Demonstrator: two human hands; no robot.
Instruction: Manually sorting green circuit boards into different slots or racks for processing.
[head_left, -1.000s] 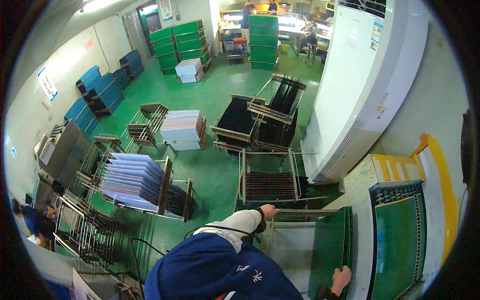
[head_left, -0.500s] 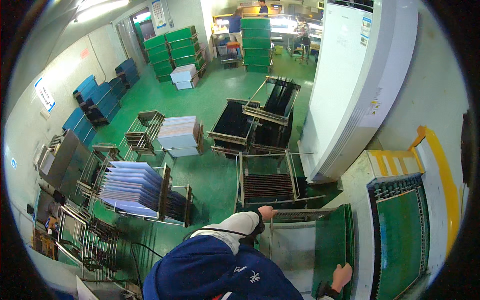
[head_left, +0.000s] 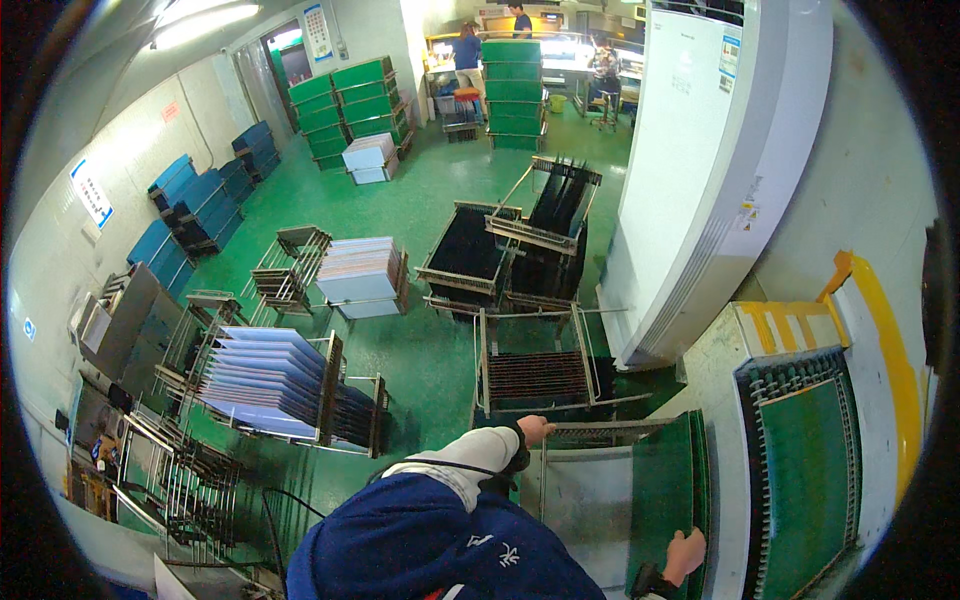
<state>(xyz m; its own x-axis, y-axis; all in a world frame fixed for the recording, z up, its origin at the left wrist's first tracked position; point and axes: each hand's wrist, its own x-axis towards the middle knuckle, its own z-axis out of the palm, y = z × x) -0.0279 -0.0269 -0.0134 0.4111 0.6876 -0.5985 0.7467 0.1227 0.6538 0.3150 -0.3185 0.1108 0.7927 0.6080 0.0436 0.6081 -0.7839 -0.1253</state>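
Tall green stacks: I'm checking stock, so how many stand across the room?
3: left stack, middle stack beside it, right stack before the lit counter. Others may be hidden behind.

Wide downward view, head-high

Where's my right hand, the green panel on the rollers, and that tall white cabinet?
Right hand (head_left: pixel 684 556): head view, middle of the hand.
Green panel on the rollers (head_left: pixel 808 488): head view, its face.
Tall white cabinet (head_left: pixel 682 180): head view, its front.

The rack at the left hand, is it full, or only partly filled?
Partly filled: green panels stand only at the right side of the rack, by the right hand.
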